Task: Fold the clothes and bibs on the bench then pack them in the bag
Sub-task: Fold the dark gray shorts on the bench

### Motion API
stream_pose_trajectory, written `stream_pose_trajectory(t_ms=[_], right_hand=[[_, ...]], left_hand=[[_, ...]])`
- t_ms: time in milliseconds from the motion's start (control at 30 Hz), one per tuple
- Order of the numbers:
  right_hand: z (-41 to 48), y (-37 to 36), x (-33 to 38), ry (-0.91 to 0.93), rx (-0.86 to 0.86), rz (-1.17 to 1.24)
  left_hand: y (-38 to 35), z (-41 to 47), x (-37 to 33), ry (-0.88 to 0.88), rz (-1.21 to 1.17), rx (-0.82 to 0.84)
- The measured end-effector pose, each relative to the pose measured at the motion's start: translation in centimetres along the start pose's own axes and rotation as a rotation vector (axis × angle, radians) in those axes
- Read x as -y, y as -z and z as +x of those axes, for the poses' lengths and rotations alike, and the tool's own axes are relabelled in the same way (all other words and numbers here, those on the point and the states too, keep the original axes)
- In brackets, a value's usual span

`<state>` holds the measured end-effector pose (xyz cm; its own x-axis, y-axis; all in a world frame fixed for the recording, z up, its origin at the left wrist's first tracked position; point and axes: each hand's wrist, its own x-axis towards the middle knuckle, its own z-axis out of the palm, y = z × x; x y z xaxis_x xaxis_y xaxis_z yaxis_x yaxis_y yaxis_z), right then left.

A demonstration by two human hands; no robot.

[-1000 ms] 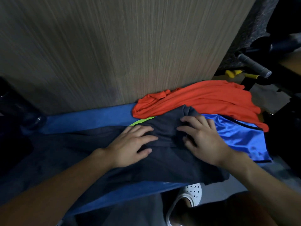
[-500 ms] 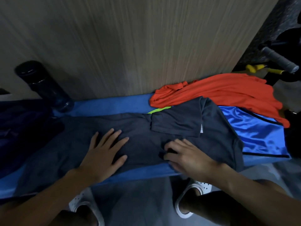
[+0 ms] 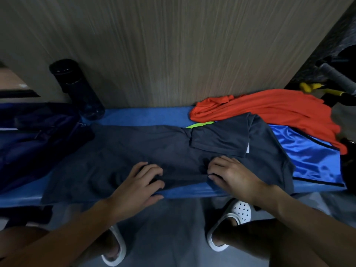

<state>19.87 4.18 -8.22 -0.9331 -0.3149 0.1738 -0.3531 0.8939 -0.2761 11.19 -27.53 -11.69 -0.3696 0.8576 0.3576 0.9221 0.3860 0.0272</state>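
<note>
A dark grey shirt (image 3: 146, 149) lies spread lengthwise on the blue bench (image 3: 140, 116), one sleeve folded over its right part. My left hand (image 3: 140, 184) grips the shirt's near edge at the middle, fingers curled on top and thumb below the hem. My right hand (image 3: 233, 176) pinches the same near edge further right, just under the folded sleeve. An orange garment (image 3: 269, 108) is heaped at the back right. Shiny blue shorts (image 3: 310, 157) lie under the shirt's right end. A dark navy bag (image 3: 32, 137) sits at the bench's left end.
A dark bottle (image 3: 79, 89) stands against the wood panel wall (image 3: 173, 45) at the back left. A yellow-green strip of cloth (image 3: 200, 124) peeks out under the shirt. Yellow-handled gear (image 3: 312, 87) and a grey grip (image 3: 339, 78) stand at the far right. My slippered feet (image 3: 235, 216) are below the bench.
Both hands slid from lying flat on the shirt toward its near edge. Their fingers have curled onto the fabric there. The view has shifted, showing the bottle and bag.
</note>
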Motion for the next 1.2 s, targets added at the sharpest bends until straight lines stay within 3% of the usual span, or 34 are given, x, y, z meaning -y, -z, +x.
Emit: stream_pose_trajectory(t_ms=[267,433,567,700,933,1200], right_hand=[[1.0,-0.3,-0.8,-0.127,0.044,0.125],[1.3,0.5,-1.2,-0.14,0.082,0.078],[0.7,0.9,-1.2,-0.119,0.159,0.019],[-0.5,0.7,-1.5,-0.142,0.105,0.01],[-3.3,0.1,-3.6,-0.217,0.236,-0.308],[-2.6,1.3,-5.7,-0.264,0.334,-0.406]], left_hand=[[0.8,0.0,-0.6,0.061,-0.045,-0.052],[1.7,-0.5,-0.5,-0.088,0.015,0.041],[2.5,0.2,-1.2,-0.044,-0.004,0.044],[1.5,1.9,-2.1,-0.073,0.035,0.141],[0.2,1.2,-1.9,-0.05,0.124,0.371],[0.2,0.9,-1.2,-0.09,0.133,0.406]])
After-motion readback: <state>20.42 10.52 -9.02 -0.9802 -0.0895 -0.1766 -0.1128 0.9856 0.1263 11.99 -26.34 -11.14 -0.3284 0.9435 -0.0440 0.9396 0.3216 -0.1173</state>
